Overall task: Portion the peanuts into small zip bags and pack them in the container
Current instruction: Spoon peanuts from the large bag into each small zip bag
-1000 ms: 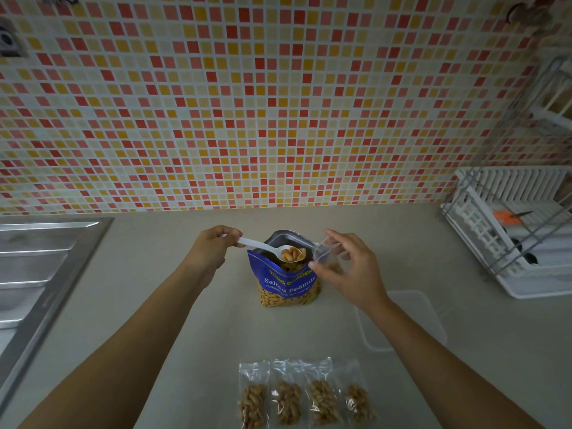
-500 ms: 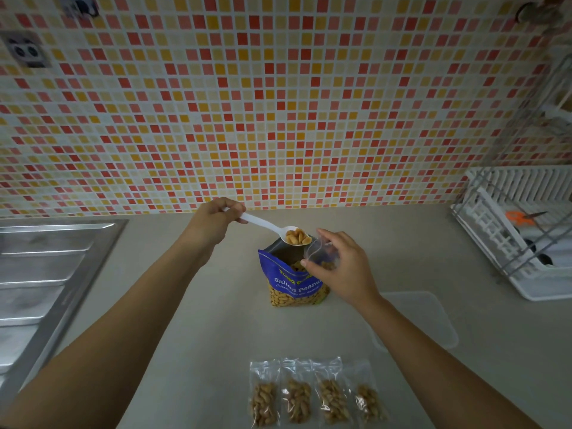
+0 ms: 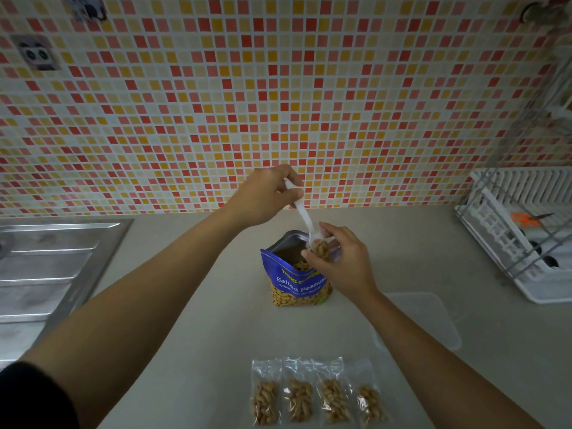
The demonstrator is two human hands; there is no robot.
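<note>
A blue salted-peanut bag [image 3: 297,283] stands open at the middle of the counter. My left hand [image 3: 263,199] grips a white plastic spoon [image 3: 304,215], tilted steeply down. Its bowl points into a small clear zip bag [image 3: 322,249] that my right hand [image 3: 343,261] holds open above the big bag's right edge. Peanuts show inside the small bag. Several filled small zip bags [image 3: 318,394] lie in a row at the near edge. A clear plastic container [image 3: 427,320] sits to the right, partly behind my right forearm.
A steel sink drainboard [image 3: 46,274] fills the left side. A white dish rack [image 3: 526,239] with an orange-handled tool stands at the right. The tiled wall rises behind the counter.
My left hand rose and tipped the spoon from level to steeply down, into the small bag. The peanuts went from the spoon into the bag. My right hand stayed by the big bag's mouth.
</note>
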